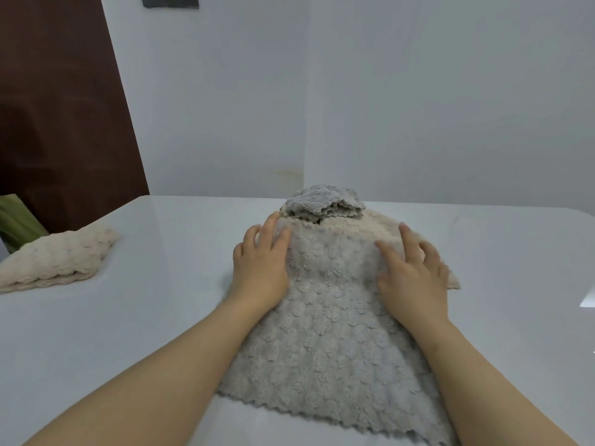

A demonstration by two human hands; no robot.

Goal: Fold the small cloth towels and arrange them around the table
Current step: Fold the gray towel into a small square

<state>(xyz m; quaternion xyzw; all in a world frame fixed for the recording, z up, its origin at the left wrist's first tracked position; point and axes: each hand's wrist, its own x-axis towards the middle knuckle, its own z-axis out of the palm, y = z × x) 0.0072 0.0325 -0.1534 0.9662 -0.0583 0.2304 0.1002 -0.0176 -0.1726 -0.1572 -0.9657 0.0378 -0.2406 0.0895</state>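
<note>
Both flat, spread-fingered, the left hand (260,262) and right hand (413,275) press a nubbly grey towel (318,342) on the glossy white worktop (145,317), a folded grey towel (322,204) just beyond their fingertips

My near towel (322,333) is lt grey w/ a scale-like pattern & zigzag hem, the under towel (383,222) cream, far folded towel (322,204) grey, left folded towel (58,259) cream, table (145,284) white, door (64,107) dk brown.

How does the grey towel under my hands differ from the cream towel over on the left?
The grey towel lies spread flat; the cream towel is folded. The left hand and right hand rest on the grey towel; the cream towel lies untouched. Both are fluffy and rest on the white table.
</note>
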